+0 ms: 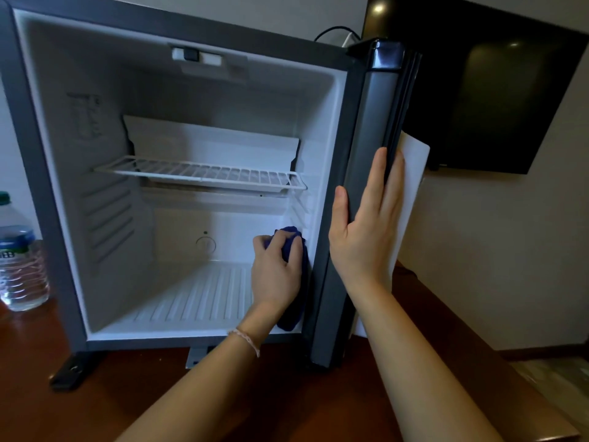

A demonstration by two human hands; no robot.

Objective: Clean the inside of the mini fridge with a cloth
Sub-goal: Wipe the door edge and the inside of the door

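Observation:
The mini fridge (35, 161) stands on a dark wooden surface with its door (360, 173) swung open to the right. Inside it is white, with a wire shelf (200, 175) halfway up and a ribbed floor. My left hand (275, 269) grips a blue cloth (294, 282) and presses it against the lower right inner wall, near the floor. My right hand (363, 224) lies flat with straight fingers on the edge of the open door, thumb on the inner side.
A plastic water bottle (19, 260) stands left of the fridge on the wooden top (95, 409). A dark wall-mounted screen (487, 90) hangs behind the door. A cable (331, 30) runs behind the fridge's top.

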